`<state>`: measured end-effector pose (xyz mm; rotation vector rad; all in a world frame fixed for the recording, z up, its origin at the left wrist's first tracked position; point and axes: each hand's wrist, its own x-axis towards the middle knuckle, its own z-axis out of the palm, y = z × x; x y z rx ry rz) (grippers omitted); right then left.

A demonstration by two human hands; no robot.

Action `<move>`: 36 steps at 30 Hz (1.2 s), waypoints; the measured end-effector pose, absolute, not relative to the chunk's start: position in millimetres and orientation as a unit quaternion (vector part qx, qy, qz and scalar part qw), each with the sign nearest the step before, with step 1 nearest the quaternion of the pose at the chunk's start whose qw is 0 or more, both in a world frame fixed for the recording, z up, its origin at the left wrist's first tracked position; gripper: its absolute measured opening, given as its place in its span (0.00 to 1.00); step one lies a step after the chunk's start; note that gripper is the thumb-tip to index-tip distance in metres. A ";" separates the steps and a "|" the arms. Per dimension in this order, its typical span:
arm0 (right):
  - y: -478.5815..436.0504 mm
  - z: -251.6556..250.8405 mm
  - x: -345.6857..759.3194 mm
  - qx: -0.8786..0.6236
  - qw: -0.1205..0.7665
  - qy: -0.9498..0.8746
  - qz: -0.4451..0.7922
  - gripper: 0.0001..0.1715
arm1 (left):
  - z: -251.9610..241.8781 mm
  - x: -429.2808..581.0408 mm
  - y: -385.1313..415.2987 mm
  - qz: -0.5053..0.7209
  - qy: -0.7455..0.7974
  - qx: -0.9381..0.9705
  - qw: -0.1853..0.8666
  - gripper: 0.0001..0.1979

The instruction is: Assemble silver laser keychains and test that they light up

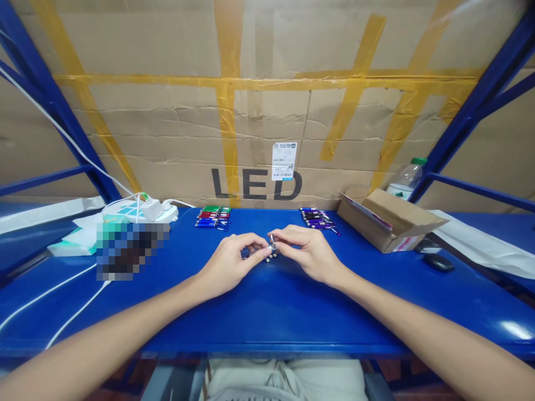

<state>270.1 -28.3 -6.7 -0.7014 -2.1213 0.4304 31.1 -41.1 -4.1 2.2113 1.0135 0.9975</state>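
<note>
Over the middle of the blue table, my left hand (234, 259) and my right hand (307, 252) meet, thumbs and forefingers pinched together. Between their fingertips is a small shiny metal piece (273, 248), ring-like, with small rounded parts hanging below; it is too small to name for sure. Both hands grip it. Beyond my left hand lies a row of small metallic pen-like items (214, 217) in green, red and blue, with silver clips or rings at one end. Past my right hand is a second group of such items (315, 218) in blue, black and purple.
An open cardboard box (388, 220) stands at the right, near a black computer mouse (438, 262) and a plastic bottle (407, 178). A white power strip (161, 211) with cables (79, 291) lies left. A large taped carton (179, 133) walls off the back of the table (251, 323).
</note>
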 end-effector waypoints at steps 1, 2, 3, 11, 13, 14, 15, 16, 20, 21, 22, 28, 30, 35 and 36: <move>-29.2 -6.6 269.3 -0.279 0.418 -0.847 0.174 0.13 | -4.4 31.0 -40.8 0.367 0.372 0.814 0.254 0.11; -30.0 -6.4 268.7 -0.279 0.417 -0.847 0.174 0.14 | -4.5 30.9 -40.5 0.369 0.371 0.814 0.254 0.11; -30.8 -6.4 268.2 -0.278 0.416 -0.848 0.173 0.14 | -4.6 30.8 -40.2 0.370 0.370 0.813 0.254 0.11; -31.0 -8.0 270.3 -0.246 0.419 -0.867 0.111 0.12 | -2.6 29.6 -40.4 0.380 0.346 0.826 0.233 0.10; -30.1 -6.6 272.4 -0.243 0.419 -0.871 0.084 0.12 | -2.6 28.6 -40.0 0.387 0.346 0.829 0.208 0.11; -29.7 -5.9 273.3 -0.241 0.418 -0.873 0.072 0.12 | -2.9 28.1 -39.8 0.389 0.347 0.830 0.197 0.12; -29.3 -5.2 274.1 -0.238 0.417 -0.875 0.062 0.12 | -3.2 27.6 -39.6 0.392 0.348 0.831 0.189 0.12; -29.0 -4.8 274.6 -0.235 0.416 -0.877 0.054 0.12 | -3.7 27.3 -39.6 0.393 0.348 0.831 0.184 0.12; -29.6 -5.4 274.0 -0.221 0.415 -0.882 0.040 0.13 | -5.1 27.2 -41.5 0.385 0.346 0.835 0.186 0.09; -30.3 -5.6 273.5 -0.219 0.418 -0.881 0.039 0.13 | -5.3 27.6 -42.6 0.382 0.344 0.836 0.193 0.08; -31.0 -5.6 273.0 -0.217 0.421 -0.880 0.039 0.13 | -5.3 28.0 -43.6 0.383 0.342 0.834 0.201 0.08; -34.2 -1.7 271.6 -0.218 0.440 -0.870 0.028 0.13 | -3.3 29.3 -48.3 0.408 0.319 0.829 0.213 0.08; -34.7 -1.0 271.5 -0.215 0.446 -0.869 0.022 0.13 | -2.5 29.2 -48.9 0.408 0.311 0.831 0.214 0.09; -36.2 -2.7 271.1 -0.212 0.450 -0.867 0.023 0.13 | -1.9 29.0 -50.4 0.403 0.315 0.831 0.220 0.10; -36.5 -3.2 271.0 -0.213 0.450 -0.867 0.025 0.13 | -1.7 29.0 -50.8 0.401 0.317 0.831 0.220 0.11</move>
